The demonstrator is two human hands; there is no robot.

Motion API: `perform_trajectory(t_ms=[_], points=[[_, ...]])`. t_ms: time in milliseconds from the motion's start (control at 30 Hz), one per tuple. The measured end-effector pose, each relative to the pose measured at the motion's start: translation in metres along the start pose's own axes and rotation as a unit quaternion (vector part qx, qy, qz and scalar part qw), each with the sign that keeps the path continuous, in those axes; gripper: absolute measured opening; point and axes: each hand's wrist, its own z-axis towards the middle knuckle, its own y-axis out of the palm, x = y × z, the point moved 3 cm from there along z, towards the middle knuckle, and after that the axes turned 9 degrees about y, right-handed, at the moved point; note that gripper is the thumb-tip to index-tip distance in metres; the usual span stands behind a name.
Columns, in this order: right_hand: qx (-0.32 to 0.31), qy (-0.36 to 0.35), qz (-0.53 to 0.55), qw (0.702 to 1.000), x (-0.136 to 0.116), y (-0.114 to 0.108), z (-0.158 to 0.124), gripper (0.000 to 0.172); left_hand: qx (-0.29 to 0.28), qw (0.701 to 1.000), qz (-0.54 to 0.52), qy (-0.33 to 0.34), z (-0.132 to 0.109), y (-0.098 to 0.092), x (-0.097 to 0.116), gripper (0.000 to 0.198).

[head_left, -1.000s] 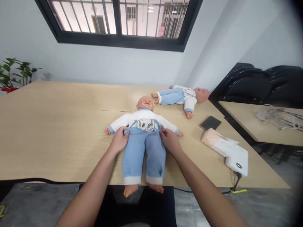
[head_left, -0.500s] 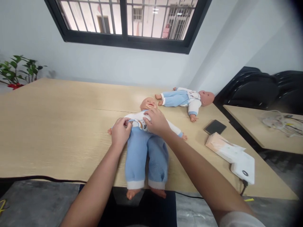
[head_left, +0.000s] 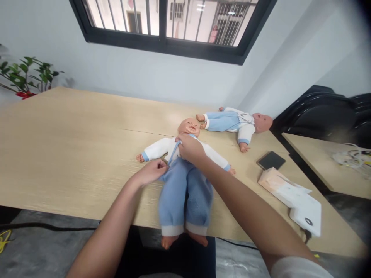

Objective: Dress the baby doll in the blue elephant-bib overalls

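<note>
Mid-frame, the bald plastic baby doll in a white long-sleeved top lies face up, its feet past the near edge of the pale wooden table. My left hand pinches its light-blue fabric trousers at the waist; my right hand, over the chest, clamps their lifted blue edge. A second similarly dressed bald doll lies upper right.

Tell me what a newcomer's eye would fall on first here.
Probably the baby doll lying face up at the near edge of the table, feet overhanging, with the left hand and right hand gripping its blue clothing. Next, a second baby doll lying crosswise beyond it, near the wall.
</note>
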Motion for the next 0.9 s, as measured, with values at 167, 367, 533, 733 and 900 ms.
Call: perform_trajectory(t_ms=[167,367,533,733,900], points=[[-0.083,-0.023,-0.052,0.995,-0.004,-0.006,0.005,0.031,0.011,0.998,-0.015,0.055,-0.018,-0.002,0.018,0.007],[-0.115,-0.259,-0.098,0.954,-0.035,-0.012,0.000,0.030,0.089,0.993,-0.011,0.082,-0.031,-0.003,0.030,0.017],[-0.121,-0.264,-0.192,0.937,-0.048,-0.001,0.010,0.021,0.089,0.993,-0.039,0.060,-0.034,-0.002,0.022,0.032],[-0.128,-0.141,-0.168,0.967,-0.048,-0.017,0.016,0.027,0.048,0.992,-0.112,0.023,-0.022,-0.001,0.002,0.043],[-0.131,-0.088,-0.108,0.981,-0.041,-0.019,0.018,0.031,-0.022,0.994,-0.074,0.076,-0.009,-0.002,0.005,0.036]])
